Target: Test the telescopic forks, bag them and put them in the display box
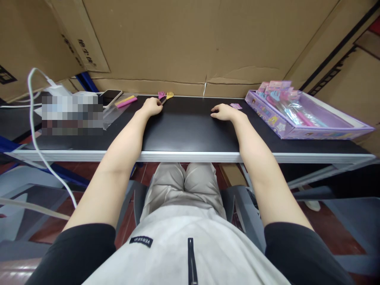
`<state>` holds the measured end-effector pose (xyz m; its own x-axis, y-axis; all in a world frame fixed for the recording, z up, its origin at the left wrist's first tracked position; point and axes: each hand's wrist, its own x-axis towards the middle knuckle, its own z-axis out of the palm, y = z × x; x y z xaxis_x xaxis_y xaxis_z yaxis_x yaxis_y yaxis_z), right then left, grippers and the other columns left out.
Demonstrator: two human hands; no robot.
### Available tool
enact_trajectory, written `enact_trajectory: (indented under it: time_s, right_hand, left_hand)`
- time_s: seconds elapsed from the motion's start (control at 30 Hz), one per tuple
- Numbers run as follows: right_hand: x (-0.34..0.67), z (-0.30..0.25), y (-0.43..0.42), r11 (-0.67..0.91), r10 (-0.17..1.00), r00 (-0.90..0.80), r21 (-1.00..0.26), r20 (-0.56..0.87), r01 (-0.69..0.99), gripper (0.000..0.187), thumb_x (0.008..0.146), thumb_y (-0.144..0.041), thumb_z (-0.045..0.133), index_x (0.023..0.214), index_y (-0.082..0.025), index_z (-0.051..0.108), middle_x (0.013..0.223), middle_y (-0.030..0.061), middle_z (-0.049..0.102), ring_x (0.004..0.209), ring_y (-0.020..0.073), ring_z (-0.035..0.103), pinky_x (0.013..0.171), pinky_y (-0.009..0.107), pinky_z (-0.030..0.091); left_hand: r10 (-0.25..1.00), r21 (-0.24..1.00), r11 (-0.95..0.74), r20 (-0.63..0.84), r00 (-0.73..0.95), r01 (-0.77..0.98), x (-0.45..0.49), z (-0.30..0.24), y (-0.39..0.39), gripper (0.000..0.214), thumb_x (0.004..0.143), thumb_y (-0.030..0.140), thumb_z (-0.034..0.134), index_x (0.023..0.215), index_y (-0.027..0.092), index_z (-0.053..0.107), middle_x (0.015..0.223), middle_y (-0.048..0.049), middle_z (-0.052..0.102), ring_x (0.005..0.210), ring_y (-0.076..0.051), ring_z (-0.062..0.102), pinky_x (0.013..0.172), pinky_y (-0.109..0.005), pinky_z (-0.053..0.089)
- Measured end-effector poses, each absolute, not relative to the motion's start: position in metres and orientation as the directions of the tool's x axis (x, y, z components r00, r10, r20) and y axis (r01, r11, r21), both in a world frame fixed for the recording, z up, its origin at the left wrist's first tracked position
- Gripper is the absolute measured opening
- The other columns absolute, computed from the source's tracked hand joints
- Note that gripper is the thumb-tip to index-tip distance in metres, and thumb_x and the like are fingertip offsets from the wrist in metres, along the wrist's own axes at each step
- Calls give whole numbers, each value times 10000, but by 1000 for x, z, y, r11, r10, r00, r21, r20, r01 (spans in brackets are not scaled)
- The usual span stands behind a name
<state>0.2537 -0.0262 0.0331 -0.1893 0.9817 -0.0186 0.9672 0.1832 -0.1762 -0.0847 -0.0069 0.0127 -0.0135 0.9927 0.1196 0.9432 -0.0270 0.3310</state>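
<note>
My left hand (152, 106) rests on the black table (184, 130), fingers curled around the handles of two small hand-shaped toy sticks. The pink stick (161, 94) and the yellow stick (169, 95) poke out past my knuckles toward the cardboard wall. My right hand (222, 112) lies on the table further right, palm down, fingers loosely bent with nothing in them. A small pink card (236, 106) lies just beyond it.
A purple box (299, 128) of packaged pink and blue items sits at the right. At the left are a phone (111, 95), a clear bag with pink and yellow sticks (126, 101), and a white cable (32, 126). Cardboard (190, 43) walls the back.
</note>
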Motion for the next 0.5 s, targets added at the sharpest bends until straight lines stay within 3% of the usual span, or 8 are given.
enact_trajectory:
  time_s: [0.13, 0.5]
  right_hand:
    - [250, 36, -31, 181, 982, -188, -161, -30, 970, 488, 1089, -231, 661, 1559, -105, 706, 1611, 148, 677, 1509, 289, 647, 1296, 338, 466]
    - [253, 33, -26, 197, 979, -203, -166, -17, 966, 478, 1076, -241, 679, 1544, -155, 728, 1593, 136, 690, 1502, 301, 658, 1296, 388, 483]
  left_hand:
    - [991, 343, -63, 132, 18, 937, -85, 12, -7, 488, 939, 212, 573, 1368, 119, 786, 1463, -182, 758, 1415, -348, 674, 1222, -369, 493]
    - [984, 337, -162, 122, 128, 928, -80, 15, -13, 505, 997, 235, 564, 1427, 92, 787, 1482, -173, 766, 1414, -320, 696, 1215, -321, 493]
